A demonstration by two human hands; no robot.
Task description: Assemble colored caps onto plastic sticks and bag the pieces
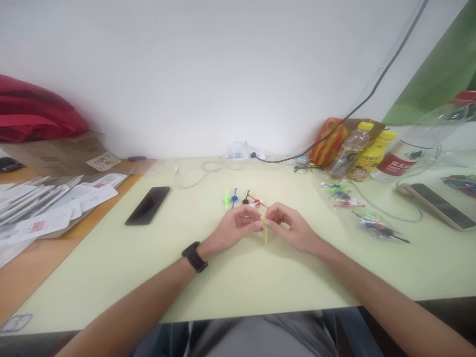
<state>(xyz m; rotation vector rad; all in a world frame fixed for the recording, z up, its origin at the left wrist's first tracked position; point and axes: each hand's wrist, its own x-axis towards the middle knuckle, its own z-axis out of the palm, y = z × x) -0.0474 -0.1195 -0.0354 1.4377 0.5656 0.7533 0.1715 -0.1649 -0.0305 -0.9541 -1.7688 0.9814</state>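
Note:
A thin yellow plastic stick [266,237] points down from between my two hands, over the pale desk. My left hand [240,225], with a black watch on its wrist, pinches the upper part of it with thumb and fingertips. Opposite, my right hand [289,225] grips the same part, its fingertips nearly meeting the left ones. Fingers mostly hide the upper end. Just beyond the hands lie small plastic pieces, each a stick with a round disc: a green one [226,200], a blue one [234,198], a black one [246,201] and a red one [256,203] with some white.
Left of the hands lies a black phone [148,206]. Small plastic bags of coloured parts [379,228] are on the right, near another phone [442,206] and several bottles [374,154]. White packets [55,203] and a cardboard box [55,153] occupy the far left.

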